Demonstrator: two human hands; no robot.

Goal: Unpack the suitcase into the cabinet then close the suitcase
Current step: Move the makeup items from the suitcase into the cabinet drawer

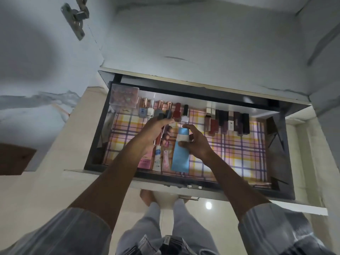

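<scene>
Both hands (pixel 176 137) hover over cosmetics in the open drawer (pixel 281 157).

An open drawer (pixel 95 140) was lined with plaid paper (pixel 239 150). On it, nail polish bottles (pixel 176 110) and lipsticks (pixel 228 122) were ranged along the rear wall; tubes (pixel 180 159) lay near the front.

Glossy cream floor tiles (pixel 217 227) carry one round glare spot (pixel 208 205). Pale marble-veined panels (pixel 193 34) rise behind, a metal hinge (pixel 75 17) on the left panel; a brown wooden corner (pixel 14 159) shows left.
</scene>
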